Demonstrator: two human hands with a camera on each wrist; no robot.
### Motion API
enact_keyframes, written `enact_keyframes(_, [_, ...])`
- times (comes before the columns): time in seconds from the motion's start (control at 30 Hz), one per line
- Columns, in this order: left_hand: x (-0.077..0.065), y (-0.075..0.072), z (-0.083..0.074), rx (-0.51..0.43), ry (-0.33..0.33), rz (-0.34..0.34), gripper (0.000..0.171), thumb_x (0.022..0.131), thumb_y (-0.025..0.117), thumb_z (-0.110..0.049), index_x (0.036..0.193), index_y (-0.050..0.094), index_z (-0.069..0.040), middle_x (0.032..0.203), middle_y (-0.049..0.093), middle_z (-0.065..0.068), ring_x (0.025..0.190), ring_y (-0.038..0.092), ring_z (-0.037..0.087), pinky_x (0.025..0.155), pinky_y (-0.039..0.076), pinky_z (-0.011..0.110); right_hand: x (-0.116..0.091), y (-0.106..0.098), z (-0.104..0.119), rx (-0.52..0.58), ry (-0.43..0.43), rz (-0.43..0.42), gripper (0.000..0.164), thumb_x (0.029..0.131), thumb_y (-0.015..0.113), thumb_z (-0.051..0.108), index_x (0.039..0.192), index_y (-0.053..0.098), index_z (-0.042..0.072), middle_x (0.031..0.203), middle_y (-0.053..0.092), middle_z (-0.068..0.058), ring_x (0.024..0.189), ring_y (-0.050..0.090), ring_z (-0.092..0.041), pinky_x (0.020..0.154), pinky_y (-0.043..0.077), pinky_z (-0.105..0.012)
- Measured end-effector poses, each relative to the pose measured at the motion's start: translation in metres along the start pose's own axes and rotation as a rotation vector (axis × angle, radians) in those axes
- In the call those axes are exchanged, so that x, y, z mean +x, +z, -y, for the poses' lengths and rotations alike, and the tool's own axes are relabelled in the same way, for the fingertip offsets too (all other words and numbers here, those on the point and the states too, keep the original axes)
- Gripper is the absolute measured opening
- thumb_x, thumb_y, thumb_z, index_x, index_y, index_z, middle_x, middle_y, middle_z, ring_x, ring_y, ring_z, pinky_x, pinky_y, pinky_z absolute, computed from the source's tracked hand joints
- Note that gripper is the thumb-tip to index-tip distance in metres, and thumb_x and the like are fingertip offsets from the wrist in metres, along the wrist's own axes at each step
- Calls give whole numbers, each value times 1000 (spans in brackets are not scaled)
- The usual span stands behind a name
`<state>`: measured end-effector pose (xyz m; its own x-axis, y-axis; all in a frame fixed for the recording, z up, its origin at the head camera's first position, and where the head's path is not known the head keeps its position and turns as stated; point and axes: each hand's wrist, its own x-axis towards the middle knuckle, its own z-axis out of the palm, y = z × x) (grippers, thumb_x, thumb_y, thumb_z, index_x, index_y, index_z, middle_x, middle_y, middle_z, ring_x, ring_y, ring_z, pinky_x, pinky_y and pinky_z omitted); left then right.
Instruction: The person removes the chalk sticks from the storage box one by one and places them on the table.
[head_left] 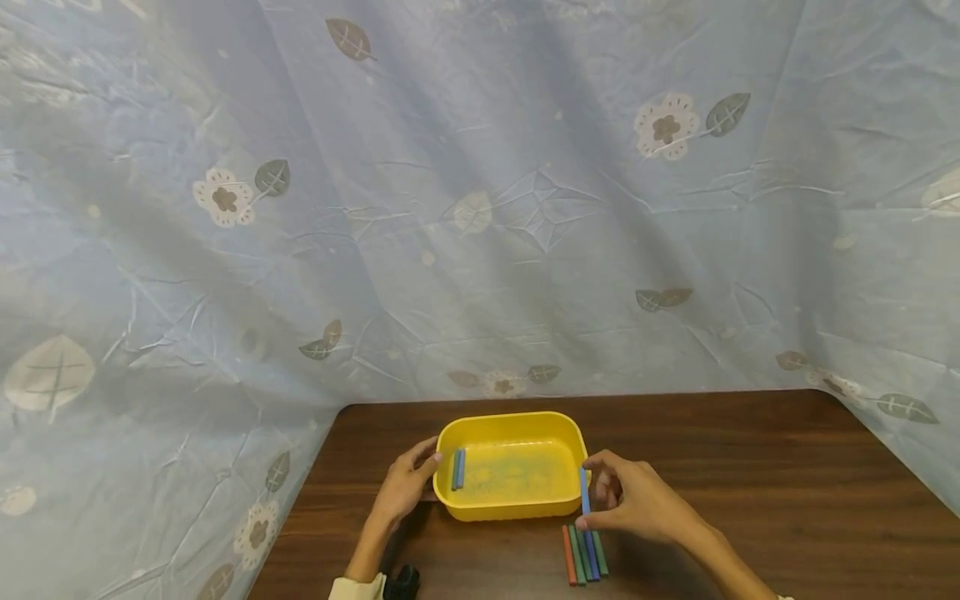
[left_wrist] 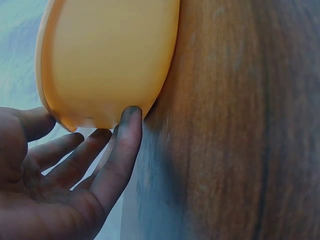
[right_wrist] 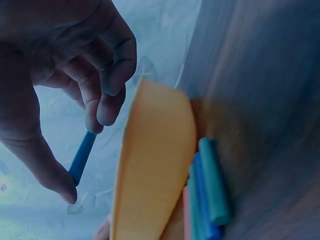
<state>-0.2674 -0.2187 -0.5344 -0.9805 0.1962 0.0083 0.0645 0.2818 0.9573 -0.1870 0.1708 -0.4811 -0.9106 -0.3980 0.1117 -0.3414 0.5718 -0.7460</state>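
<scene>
A yellow plastic tub (head_left: 517, 508) stands on the table, with two blue chalk sticks (head_left: 459, 469) lying side by side at its left end and bluish smudges on its floor. My left hand (head_left: 405, 483) holds the tub's left end, thumb at the rim and fingers against the outer wall. Between thumb and fingertips, my right hand (head_left: 637, 497) pinches a blue chalk stick (right_wrist: 82, 159) by its two ends, beside the tub's right wall. Just below that hand lies a row of several chalk sticks (head_left: 572, 556), red, green and blue, partly covered by it in the head view.
The dark brown wooden table (head_left: 720, 450) has rounded far corners. Behind and to the left of it hangs a pale blue curtain (head_left: 480, 275) with leaf and flower prints. A black band (head_left: 402, 582) sits at my left wrist, by a cream sleeve.
</scene>
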Motion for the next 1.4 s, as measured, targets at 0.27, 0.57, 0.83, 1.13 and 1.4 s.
enact_keyframes(0.27, [1, -2, -1, 8, 3, 5, 51, 112, 58, -18, 159, 48, 0, 153, 55, 35, 108, 75, 38, 72, 71, 44, -16, -3, -18, -10, 13, 31, 74, 85, 93, 41, 135, 60, -4, 87, 61, 2, 71, 53, 0, 60, 50, -20])
enact_keyframes(0.57, [5, -4, -1, 12, 7, -6, 51, 112, 59, -19, 159, 49, -1, 155, 52, 35, 107, 76, 37, 73, 71, 42, -26, 3, -36, 7, 11, 116, 73, 83, 94, 35, 135, 61, -4, 85, 62, 3, 70, 53, 0, 59, 50, -21])
enact_keyframes(0.83, [3, -3, -2, 1, 7, -3, 51, 112, 58, -18, 159, 49, -2, 153, 55, 35, 107, 76, 38, 72, 71, 41, -30, 9, -42, 27, 38, 170, 75, 81, 96, 32, 134, 61, -5, 87, 63, 2, 70, 54, -2, 59, 51, -21])
enact_keyframes(1.13, [3, -1, 0, -2, 3, -10, 51, 112, 59, -18, 159, 49, -2, 151, 57, 35, 106, 76, 39, 72, 71, 47, -31, 16, -43, -32, 60, 173, 78, 77, 99, 38, 134, 63, -1, 86, 63, 4, 71, 54, -2, 60, 48, -20])
enact_keyframes(1.4, [2, 1, 2, 8, 0, -8, 51, 112, 58, -18, 159, 48, 0, 151, 56, 36, 105, 76, 36, 73, 71, 48, -34, 20, -43, -36, 96, 167, 77, 76, 99, 36, 134, 63, 0, 87, 64, 2, 70, 54, -5, 60, 47, -21])
